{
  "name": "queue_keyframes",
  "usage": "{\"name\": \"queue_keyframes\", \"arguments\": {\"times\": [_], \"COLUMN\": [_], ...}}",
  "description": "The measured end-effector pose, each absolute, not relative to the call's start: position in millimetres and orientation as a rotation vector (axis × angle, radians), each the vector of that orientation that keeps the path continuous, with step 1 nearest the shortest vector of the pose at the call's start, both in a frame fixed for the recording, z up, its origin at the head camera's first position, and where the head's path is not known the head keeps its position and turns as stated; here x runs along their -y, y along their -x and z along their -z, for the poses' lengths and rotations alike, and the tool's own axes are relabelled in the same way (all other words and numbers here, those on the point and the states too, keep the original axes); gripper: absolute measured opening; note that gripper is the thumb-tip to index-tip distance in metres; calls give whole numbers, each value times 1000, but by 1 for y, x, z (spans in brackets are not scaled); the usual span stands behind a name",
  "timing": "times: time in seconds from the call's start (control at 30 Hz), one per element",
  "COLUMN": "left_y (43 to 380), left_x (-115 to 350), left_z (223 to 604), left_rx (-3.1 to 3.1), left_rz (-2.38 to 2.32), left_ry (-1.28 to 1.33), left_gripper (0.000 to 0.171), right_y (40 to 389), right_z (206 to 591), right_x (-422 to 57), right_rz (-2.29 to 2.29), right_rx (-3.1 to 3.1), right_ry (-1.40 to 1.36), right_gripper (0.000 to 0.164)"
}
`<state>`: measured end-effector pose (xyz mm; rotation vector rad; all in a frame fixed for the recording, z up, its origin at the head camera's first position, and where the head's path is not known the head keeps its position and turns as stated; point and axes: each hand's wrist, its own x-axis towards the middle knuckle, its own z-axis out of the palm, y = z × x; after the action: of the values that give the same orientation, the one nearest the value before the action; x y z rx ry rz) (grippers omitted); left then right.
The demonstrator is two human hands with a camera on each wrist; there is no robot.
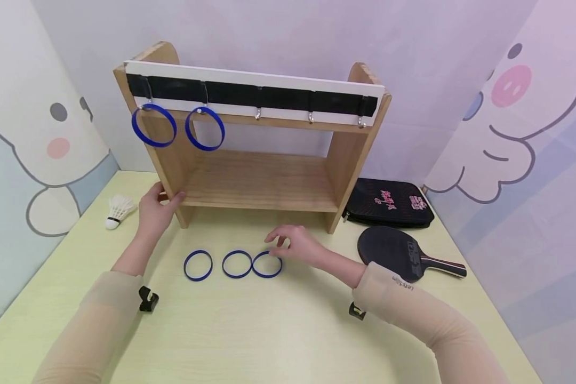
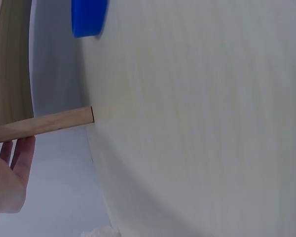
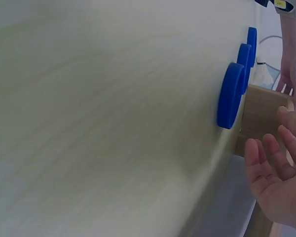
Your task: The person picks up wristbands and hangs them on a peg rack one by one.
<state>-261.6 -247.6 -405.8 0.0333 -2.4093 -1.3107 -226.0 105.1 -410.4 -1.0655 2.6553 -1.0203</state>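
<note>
My left hand (image 1: 154,210) grips the left side panel of a wooden shelf (image 1: 264,178), thumb in front and fingers behind. Over the rightmost blue ring (image 1: 267,277) hovers my right hand (image 1: 300,245), thumb and fingers parted and nothing held. In the right wrist view those fingers look apart from the ring. Left of it lie a middle blue ring (image 1: 237,277), apparently touching it, and a separate left blue ring (image 1: 185,265). Two more rings, a first hanging ring (image 1: 158,144) and a second hanging ring (image 1: 205,148), hang from the shelf's two leftmost hooks.
Across the shelf top runs a white board (image 1: 249,77) with black tape and metal hooks; three hooks at right carry no ring. A shuttlecock (image 1: 119,209) lies left of the shelf. To the right are a black zipped case (image 1: 389,202) and a table tennis paddle (image 1: 389,252).
</note>
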Motion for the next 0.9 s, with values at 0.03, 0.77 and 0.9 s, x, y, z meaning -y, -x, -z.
{"name": "queue_keyframes", "arguments": {"times": [0.03, 0.77, 0.9], "left_y": [261, 255, 255], "left_x": [246, 243, 244], "left_z": [406, 405, 405], "left_rx": [2399, 2369, 2349], "left_rz": [1304, 1140, 1118], "left_ry": [-34, 7, 36], "left_gripper": [56, 59, 57], "right_y": [225, 225, 226], "right_z": [412, 429, 431], "right_x": [-106, -102, -100], "right_rz": [1005, 783, 743], "right_rx": [-2651, -2679, -2697], "right_ry": [1058, 878, 873], "right_gripper": [27, 23, 14]}}
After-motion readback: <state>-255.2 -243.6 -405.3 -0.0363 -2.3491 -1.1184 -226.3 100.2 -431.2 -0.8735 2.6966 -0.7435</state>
